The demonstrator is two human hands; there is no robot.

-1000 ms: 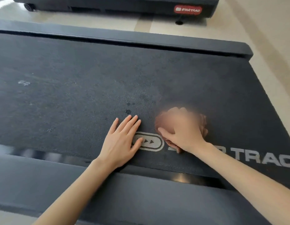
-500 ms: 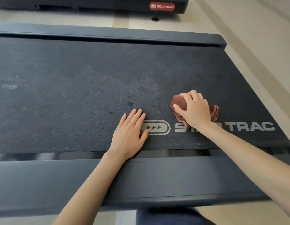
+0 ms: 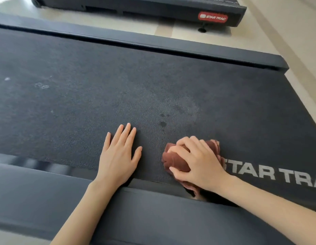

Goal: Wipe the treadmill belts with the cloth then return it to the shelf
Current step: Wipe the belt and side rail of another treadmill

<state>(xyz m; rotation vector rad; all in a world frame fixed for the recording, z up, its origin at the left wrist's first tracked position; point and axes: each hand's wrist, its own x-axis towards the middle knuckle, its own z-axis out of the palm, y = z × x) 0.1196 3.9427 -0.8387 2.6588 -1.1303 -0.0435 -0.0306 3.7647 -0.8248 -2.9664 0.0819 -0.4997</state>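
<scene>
A dark textured treadmill belt [image 3: 83, 96] fills most of the view, with pale dusty marks at the left and dark damp spots near the middle. My right hand [image 3: 197, 161] presses a bunched reddish-brown cloth [image 3: 173, 160] onto the belt's near edge, over the start of the white STAR TRAC lettering [image 3: 270, 174]. Part of the cloth hangs into the gap beside the near side rail. My left hand [image 3: 119, 154] lies flat on the belt, fingers apart, just left of the cloth and holding nothing.
The near side rail [image 3: 136, 209] runs across the bottom, the far side rail [image 3: 153, 43] across the top. A second treadmill [image 3: 153, 7] with a red Star Trac badge stands beyond on the pale floor [image 3: 286, 23].
My right hand has dragged the cloth left and toward me, onto the belt's near edge, covering the arrow logo. My left hand stays flat on the belt.
</scene>
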